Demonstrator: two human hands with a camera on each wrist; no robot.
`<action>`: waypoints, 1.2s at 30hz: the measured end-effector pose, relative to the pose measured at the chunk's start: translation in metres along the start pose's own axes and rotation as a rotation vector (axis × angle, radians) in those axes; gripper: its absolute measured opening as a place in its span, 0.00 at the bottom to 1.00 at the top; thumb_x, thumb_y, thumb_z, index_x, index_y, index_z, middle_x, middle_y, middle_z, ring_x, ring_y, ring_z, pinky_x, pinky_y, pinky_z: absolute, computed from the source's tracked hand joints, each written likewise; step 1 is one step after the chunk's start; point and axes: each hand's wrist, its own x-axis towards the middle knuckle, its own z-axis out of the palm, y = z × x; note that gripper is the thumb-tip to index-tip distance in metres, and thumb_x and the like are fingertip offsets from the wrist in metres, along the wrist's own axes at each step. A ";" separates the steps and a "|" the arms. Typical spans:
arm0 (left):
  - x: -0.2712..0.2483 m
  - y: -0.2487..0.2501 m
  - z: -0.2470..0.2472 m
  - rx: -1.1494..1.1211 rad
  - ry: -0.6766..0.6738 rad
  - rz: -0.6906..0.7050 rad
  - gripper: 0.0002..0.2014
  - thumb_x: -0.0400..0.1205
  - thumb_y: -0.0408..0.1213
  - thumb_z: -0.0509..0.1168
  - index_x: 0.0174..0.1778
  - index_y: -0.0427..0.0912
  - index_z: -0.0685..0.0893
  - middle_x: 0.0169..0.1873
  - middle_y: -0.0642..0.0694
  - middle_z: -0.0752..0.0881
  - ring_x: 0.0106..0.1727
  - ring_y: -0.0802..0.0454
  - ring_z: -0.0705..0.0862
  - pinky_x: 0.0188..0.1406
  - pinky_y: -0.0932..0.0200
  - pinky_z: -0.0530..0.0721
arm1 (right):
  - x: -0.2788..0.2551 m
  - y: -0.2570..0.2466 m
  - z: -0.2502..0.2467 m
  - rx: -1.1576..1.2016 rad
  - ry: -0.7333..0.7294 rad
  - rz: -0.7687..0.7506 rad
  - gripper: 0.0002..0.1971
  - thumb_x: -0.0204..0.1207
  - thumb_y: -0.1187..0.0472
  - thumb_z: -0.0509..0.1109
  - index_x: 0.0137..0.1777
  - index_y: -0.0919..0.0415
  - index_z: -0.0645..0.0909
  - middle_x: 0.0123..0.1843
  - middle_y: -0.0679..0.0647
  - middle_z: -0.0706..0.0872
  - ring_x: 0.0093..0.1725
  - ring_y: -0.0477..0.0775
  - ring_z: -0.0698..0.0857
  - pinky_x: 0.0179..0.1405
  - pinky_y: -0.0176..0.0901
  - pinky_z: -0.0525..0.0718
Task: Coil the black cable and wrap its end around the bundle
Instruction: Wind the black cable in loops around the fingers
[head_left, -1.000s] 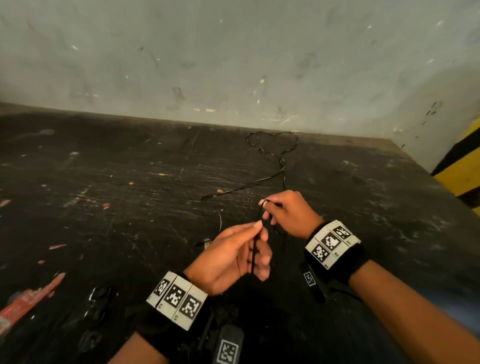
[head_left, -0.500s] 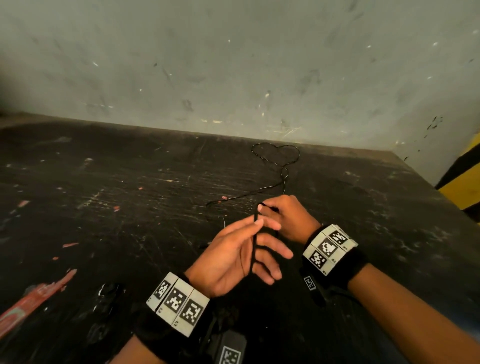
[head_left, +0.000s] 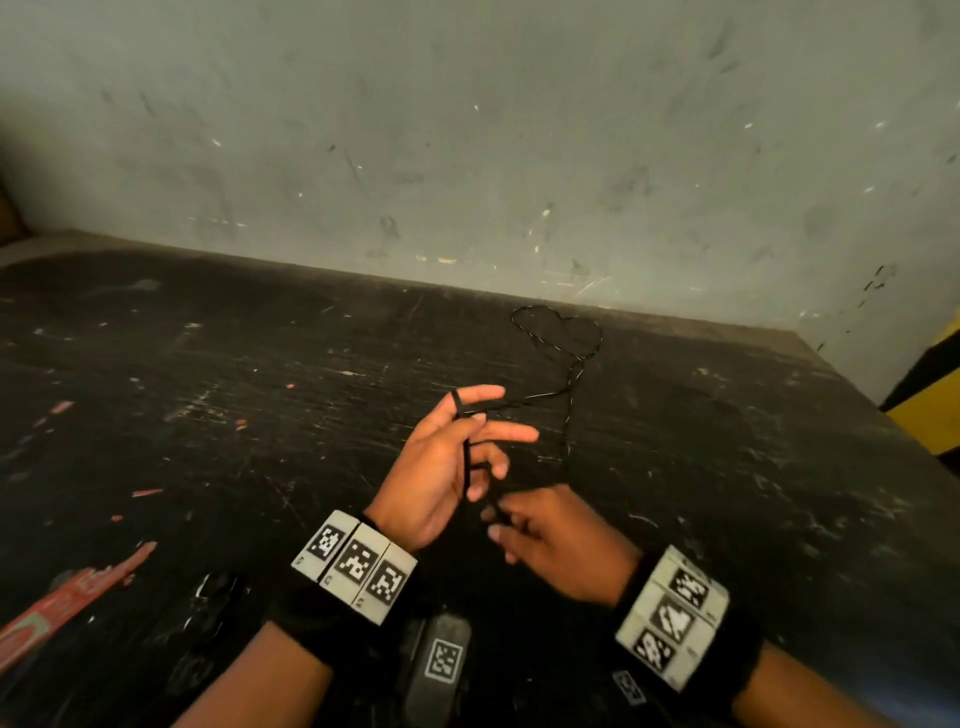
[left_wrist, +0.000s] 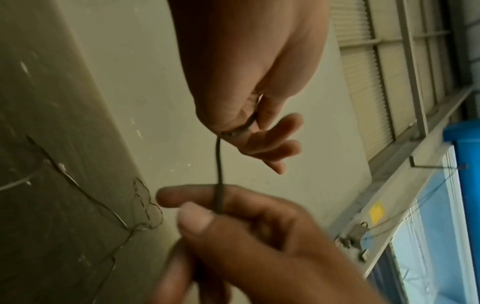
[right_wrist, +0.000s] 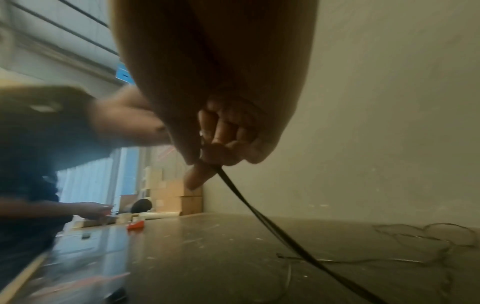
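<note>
A thin black cable (head_left: 468, 457) runs down across the palm of my left hand (head_left: 431, 473). It is hooked over the index finger, where the thumb holds it; the other fingers are spread straight. Just below, my right hand (head_left: 550, 540) pinches the same strand between thumb and forefinger. In the left wrist view the cable (left_wrist: 219, 164) hangs taut from the left hand (left_wrist: 246, 82) to the right hand (left_wrist: 233, 216). The right wrist view shows the cable (right_wrist: 249, 205) leaving the right hand (right_wrist: 221, 107) toward the table. The loose length lies in a heart-shaped loop (head_left: 558, 332) near the wall.
The black scratched table (head_left: 208, 415) ends at a grey wall (head_left: 467, 156). A red strip (head_left: 67, 603) lies at the left edge and a black device with a marker (head_left: 441, 660) sits near me. A yellow-black post (head_left: 930, 410) stands on the right.
My right hand has come from above the left fingertips down to below the left palm, drawing the cable across it. The left hand has risen and spread its fingers.
</note>
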 end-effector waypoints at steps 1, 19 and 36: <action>0.001 -0.001 0.000 0.003 0.012 -0.006 0.16 0.85 0.31 0.51 0.67 0.41 0.74 0.46 0.34 0.91 0.26 0.52 0.84 0.15 0.66 0.75 | -0.006 -0.008 0.001 -0.043 -0.014 -0.030 0.08 0.79 0.55 0.65 0.52 0.54 0.83 0.36 0.51 0.90 0.37 0.41 0.85 0.42 0.43 0.80; -0.017 -0.022 0.009 0.540 -0.291 -0.013 0.14 0.83 0.53 0.48 0.61 0.63 0.73 0.33 0.45 0.85 0.19 0.55 0.74 0.13 0.68 0.69 | -0.013 -0.053 -0.102 -0.222 -0.118 -0.157 0.06 0.75 0.54 0.71 0.40 0.52 0.87 0.29 0.41 0.84 0.28 0.34 0.80 0.30 0.26 0.73; -0.026 0.029 0.014 0.168 -0.342 -0.016 0.23 0.83 0.51 0.51 0.77 0.59 0.65 0.37 0.41 0.87 0.17 0.54 0.79 0.06 0.69 0.66 | 0.021 0.003 -0.091 -0.249 0.204 -0.117 0.17 0.82 0.53 0.60 0.39 0.62 0.82 0.31 0.57 0.85 0.31 0.54 0.83 0.36 0.60 0.82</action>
